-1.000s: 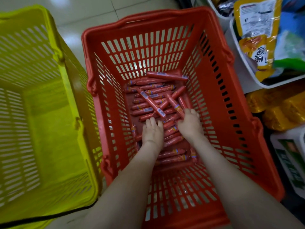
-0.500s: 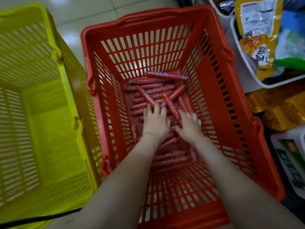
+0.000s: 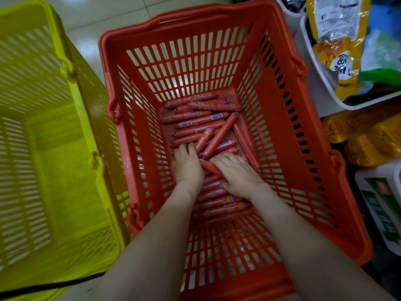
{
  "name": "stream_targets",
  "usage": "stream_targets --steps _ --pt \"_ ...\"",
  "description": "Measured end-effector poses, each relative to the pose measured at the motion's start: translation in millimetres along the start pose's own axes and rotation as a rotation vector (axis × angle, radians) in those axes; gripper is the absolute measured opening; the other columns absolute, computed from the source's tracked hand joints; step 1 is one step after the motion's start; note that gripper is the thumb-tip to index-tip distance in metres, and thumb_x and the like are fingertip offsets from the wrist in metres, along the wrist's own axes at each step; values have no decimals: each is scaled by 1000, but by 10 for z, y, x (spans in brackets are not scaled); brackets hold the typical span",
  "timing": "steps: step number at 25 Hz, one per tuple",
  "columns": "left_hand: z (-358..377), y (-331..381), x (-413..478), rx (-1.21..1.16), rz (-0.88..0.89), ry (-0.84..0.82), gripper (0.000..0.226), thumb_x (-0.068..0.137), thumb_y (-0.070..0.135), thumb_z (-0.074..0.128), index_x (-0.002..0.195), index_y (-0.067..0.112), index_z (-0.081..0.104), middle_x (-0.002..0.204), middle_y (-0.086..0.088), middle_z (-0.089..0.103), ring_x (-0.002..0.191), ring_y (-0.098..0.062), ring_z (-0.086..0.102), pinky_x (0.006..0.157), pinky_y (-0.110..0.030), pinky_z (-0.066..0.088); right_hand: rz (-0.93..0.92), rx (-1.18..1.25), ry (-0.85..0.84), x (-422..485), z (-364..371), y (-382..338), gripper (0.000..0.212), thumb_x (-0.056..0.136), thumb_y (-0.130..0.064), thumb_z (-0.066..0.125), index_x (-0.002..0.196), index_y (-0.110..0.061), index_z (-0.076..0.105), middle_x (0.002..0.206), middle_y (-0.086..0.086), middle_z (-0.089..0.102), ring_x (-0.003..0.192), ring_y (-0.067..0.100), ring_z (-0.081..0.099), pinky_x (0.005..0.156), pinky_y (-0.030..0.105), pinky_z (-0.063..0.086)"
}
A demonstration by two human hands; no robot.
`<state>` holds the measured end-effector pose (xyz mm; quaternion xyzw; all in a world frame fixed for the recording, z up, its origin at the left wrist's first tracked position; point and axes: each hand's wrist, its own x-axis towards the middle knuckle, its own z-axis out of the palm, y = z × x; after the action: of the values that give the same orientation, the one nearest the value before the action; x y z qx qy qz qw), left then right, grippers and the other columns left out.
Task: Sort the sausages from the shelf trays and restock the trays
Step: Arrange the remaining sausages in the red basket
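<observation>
Several red sausages (image 3: 201, 122) in printed wrappers lie piled on the floor of the red slatted basket (image 3: 288, 118). Both my hands are down inside it, palms down on the pile. My left hand (image 3: 187, 168) rests on the sausages at the left of the heap, its fingertips touching those ahead. My right hand (image 3: 238, 175) lies flat with fingers spread and pointing left. One sausage (image 3: 209, 167) shows between the two hands, partly under the right fingers. The sausages beneath both palms are hidden.
An empty yellow slatted basket (image 3: 71, 88) stands close against the red basket's left side on the tiled floor. White shelf trays (image 3: 319, 88) with yellow snack packets (image 3: 338, 40) and other packaged goods crowd the right edge.
My left hand has slid left and slightly back. My right hand has turned so its fingers point left. The loose sausages in the middle of the pile have shifted and now lie more diagonally.
</observation>
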<state>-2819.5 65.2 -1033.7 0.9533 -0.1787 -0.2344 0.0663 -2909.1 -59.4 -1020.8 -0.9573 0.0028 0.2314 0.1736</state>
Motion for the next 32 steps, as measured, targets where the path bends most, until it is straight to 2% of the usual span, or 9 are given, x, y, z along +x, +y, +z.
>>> stream_targets --steps 3,6,11,15,18,21,25,29,32 --pt "-74 -12 35 127 53 -17 57 92 17 46 145 18 28 139 -10 34 128 -29 32 108 -39 26 -6 -69 9 44 12 -47 72 84 -30 66 145 -22 28 140 -6 39 127 16 32 102 32 24" --pt "-93 -12 83 130 64 -84 61 92 19 46 148 19 22 149 -9 27 142 -30 15 118 -44 10 3 -105 28 78 -20 -56 61 85 -23 64 139 -20 36 131 -4 44 122 17 36 98 31 24" --pt "-63 -20 22 117 146 -76 61 100 19 37 152 19 6 157 -7 18 146 -24 9 119 -44 4 150 -238 113 -52 -65 135 48 85 -6 35 131 -14 47 123 4 51 120 25 42 100 35 20" --pt "-9 33 -73 -97 233 -81 72 98 51 31 152 10 9 158 -8 15 147 -20 7 119 -39 0 68 -218 54 -92 -110 243 68 78 -44 63 135 -12 46 135 9 47 128 29 40 107 44 25" --pt "12 -8 -89 -5 285 -231 98 88 63 44 151 9 -8 160 -7 -5 147 -20 -9 118 -42 -6 29 -31 175 76 -238 125 63 84 -31 42 143 -11 35 149 10 34 140 27 24 115 37 11" --pt "20 -6 -96 111 295 -266 104 86 58 53 150 13 -15 158 -9 -15 145 -23 -18 118 -47 -7 160 40 108 375 -292 68 73 92 -13 42 152 -23 3 160 -2 5 147 13 -3 116 34 -10" --pt "14 -22 -116 160 309 -292 114 81 52 65 148 19 -21 157 -9 -22 144 -24 -22 117 -48 -8 275 -166 -155 657 -482 73 65 98 -19 41 152 -24 7 158 1 14 144 21 15 116 45 1" --pt "29 -18 -192 248 306 -237 116 82 53 64 147 11 -22 158 -10 -15 146 -25 -13 119 -44 -1 304 -121 -90 437 -458 -18 68 96 -39 42 152 -21 9 155 9 20 143 25 15 115 42 8" --pt "-15 66 -211 285 295 -150 112 76 54 69 149 6 -1 148 -13 17 136 -29 22 112 -39 25 241 -158 -207 110 -386 -7 99 84 -59 54 150 -29 -14 158 1 -12 146 20 -10 115 46 -5"
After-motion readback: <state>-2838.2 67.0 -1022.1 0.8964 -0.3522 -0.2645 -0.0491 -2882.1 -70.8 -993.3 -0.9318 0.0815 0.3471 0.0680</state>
